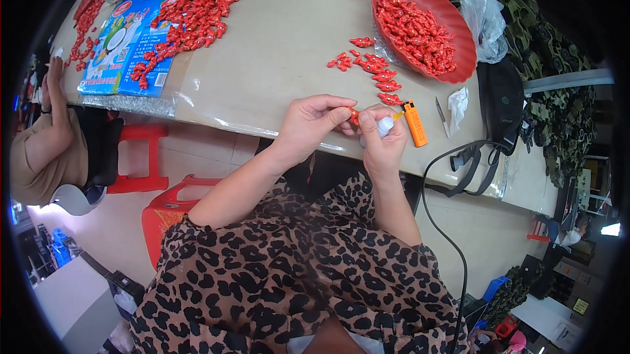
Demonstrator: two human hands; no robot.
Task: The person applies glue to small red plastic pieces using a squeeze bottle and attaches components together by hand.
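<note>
Over the table's near edge, my left hand (307, 127) pinches a small red plastic piece (354, 117) between thumb and fingers. My right hand (388, 150) is closed round a small white squeeze bottle (385, 125) whose thin yellow nozzle points up to the right. The two hands almost meet, and fingers hide part of the red piece. Just beyond them lies a line of small red figures (385, 76), with loose red pieces (340, 61) beside it. An orange lighter (415, 124) rests right of my right hand.
A red scalloped bowl (464, 39) full of red pieces stands at the far right. Nearby are a blade-like tool (443, 116), crumpled tissue (457, 108) and a black waist bag (502, 108). More red pieces cover blue cardboard (128, 59) at left, where another person (56, 134) sits.
</note>
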